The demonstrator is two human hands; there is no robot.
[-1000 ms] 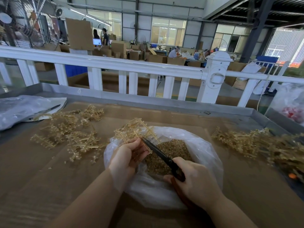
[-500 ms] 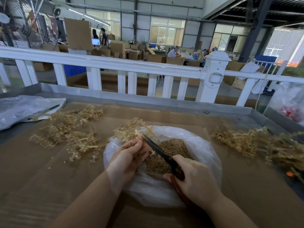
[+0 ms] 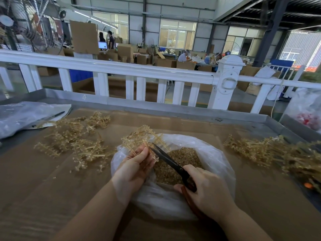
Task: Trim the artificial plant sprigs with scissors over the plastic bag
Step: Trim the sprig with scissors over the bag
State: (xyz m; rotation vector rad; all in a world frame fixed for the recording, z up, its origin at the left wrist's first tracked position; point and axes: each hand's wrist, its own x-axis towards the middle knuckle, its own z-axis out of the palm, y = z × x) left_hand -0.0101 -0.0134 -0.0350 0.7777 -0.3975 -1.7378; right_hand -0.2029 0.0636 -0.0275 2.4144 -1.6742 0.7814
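left hand [image 3: 133,166] still grips sprig [image 3: 139,138] | scissors [image 3: 171,162] unmoved | bag [image 3: 217,159] unchanged

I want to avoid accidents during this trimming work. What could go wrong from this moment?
1. The scissors blades point toward the left hand, whose fingers hold the sprig right beside the tips; a slip could nick them.
2. The cut happens near the far left edge of the plastic bag, so pieces may fall onto the cardboard instead.
3. The blades could snag the thin bag film.
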